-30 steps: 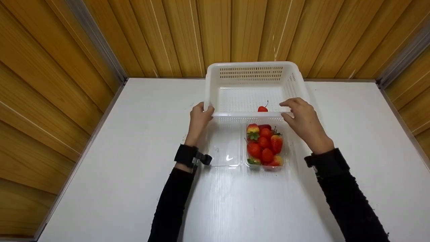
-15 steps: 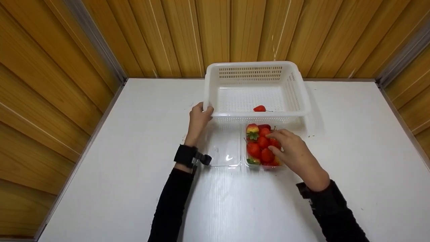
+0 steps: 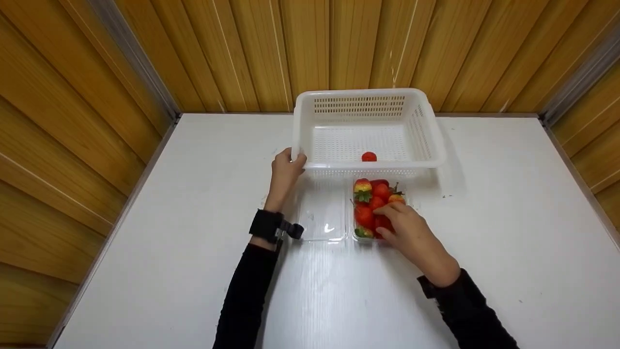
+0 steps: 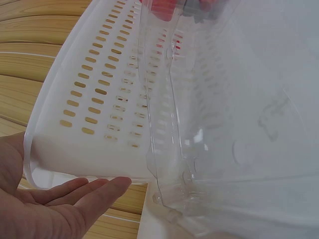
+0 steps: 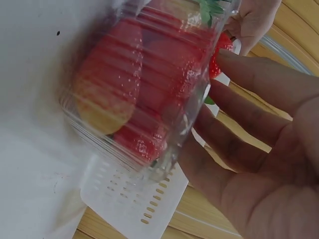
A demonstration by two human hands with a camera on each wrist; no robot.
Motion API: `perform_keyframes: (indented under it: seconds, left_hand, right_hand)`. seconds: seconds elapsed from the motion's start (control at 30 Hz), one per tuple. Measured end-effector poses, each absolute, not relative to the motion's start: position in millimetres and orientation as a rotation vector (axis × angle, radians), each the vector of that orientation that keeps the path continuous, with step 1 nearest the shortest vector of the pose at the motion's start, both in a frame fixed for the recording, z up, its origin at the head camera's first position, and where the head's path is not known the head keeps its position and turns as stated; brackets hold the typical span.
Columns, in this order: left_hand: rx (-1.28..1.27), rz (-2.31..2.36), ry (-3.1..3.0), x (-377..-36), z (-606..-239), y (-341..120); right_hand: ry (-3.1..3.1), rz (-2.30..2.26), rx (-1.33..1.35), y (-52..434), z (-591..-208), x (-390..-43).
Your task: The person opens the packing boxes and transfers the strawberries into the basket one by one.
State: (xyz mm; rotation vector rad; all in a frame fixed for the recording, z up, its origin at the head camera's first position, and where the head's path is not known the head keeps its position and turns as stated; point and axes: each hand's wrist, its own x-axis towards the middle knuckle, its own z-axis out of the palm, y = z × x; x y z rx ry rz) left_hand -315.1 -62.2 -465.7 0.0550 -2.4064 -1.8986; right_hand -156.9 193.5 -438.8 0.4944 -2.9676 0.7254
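My left hand (image 3: 286,170) grips the near left corner of a white slotted plastic basket (image 3: 368,165), its fingers under the rim in the left wrist view. Inside the basket lies a red cherry (image 3: 369,156); its stem is not visible now. In front sits a clear hinged plastic box, its lid half (image 3: 322,215) folded flat to the left and its right half heaped with strawberries (image 3: 362,186) and other red fruit. My right hand (image 3: 411,235) reaches into the heap, thumb and fingertips around a strawberry (image 5: 218,59) at the box's rim.
A white table (image 3: 193,242) lies under everything. Wood-patterned panels (image 3: 310,43) rise behind it and on both sides, with the basket close to the back one. Small dark specks dot the tabletop to the right of the box.
My right hand has come from above the basket's near rim down to the fruit in the box. The cherry in the basket has rolled left. My left hand keeps its grip.
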Motion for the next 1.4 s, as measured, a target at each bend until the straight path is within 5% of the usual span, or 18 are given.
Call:
perform_keyframes:
  seconds: [0.67, 1.4]
  left_hand:
    - [0.059, -1.929, -2.37, -312, -469, -61]
    - [0.055, -1.938, -2.35, -313, -466, -61]
  right_hand:
    - [-3.047, 0.812, 0.32, 193, -448, -157]
    - [-2.986, 0.769, 0.428, 201, -435, -159]
